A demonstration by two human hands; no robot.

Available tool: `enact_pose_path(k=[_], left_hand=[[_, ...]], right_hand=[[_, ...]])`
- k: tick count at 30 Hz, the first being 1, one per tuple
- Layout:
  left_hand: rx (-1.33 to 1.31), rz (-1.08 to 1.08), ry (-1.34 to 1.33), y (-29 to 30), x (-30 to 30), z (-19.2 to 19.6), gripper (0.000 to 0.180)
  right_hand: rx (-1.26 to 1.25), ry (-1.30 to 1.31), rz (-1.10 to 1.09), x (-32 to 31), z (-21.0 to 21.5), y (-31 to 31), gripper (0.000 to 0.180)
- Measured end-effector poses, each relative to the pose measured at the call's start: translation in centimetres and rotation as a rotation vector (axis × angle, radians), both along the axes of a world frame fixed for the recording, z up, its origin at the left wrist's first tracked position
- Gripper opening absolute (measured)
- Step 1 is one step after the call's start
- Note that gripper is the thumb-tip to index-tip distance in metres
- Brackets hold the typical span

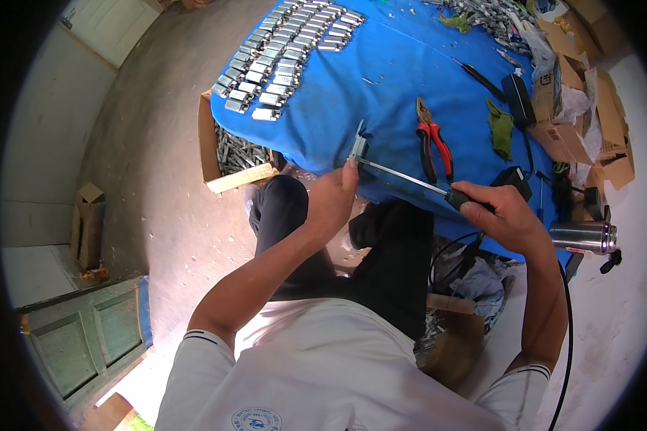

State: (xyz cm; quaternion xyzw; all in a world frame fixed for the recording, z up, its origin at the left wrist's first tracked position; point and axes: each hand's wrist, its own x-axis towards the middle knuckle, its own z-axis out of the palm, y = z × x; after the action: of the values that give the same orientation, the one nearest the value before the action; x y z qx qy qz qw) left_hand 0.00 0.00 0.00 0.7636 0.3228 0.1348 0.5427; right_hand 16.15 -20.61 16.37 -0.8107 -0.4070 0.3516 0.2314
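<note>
Pinching a small metal housing in the left hand, gripping a screwdriver in the right hand. Could skid and jab the left thumb if pushed crooked, tbh.

Blue-covered table | rowed metal units | red-black pliers | green cloth

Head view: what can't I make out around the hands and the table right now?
All in the head view:
Screwdriver handle: partly covered by the right grip.
Small metal piece: its near end is hidden by the left grip; what the screwdriver's tip touches there is too small to tell.
Rows of metal parts: far end cut off by the upper edge.
Cardboard box: partly hidden by the blue cloth.
</note>
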Motion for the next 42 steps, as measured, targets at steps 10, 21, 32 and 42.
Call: enact_pose_path(k=[10, 21, 32, 42], left_hand=[[-0.006, 0.005, -0.002, 0.3, 0.2, -0.6, 0.056], [-0.089, 0.052, -0.136, 0.2, 0.3, -2.3, 0.065], [-0.186, -0.016, -0.025, 1.5, -0.1, -0.7, 0.065], [-0.210, -0.019, -0.047, 1.5, -0.3, -1.2, 0.064]], right_hand=[[0.150, 0.033, -0.127, -1.1, -5.0, -1.7, 0.037], [0.232, -0.549, 0.017, -6.9, -6.2, -2.0, 0.039], [0.210, 0.074, -0.249, -4.1, -5.4, -1.6, 0.036], [0.150, 0.168, -0.298, -3.3, -5.1, -1.5, 0.035]])
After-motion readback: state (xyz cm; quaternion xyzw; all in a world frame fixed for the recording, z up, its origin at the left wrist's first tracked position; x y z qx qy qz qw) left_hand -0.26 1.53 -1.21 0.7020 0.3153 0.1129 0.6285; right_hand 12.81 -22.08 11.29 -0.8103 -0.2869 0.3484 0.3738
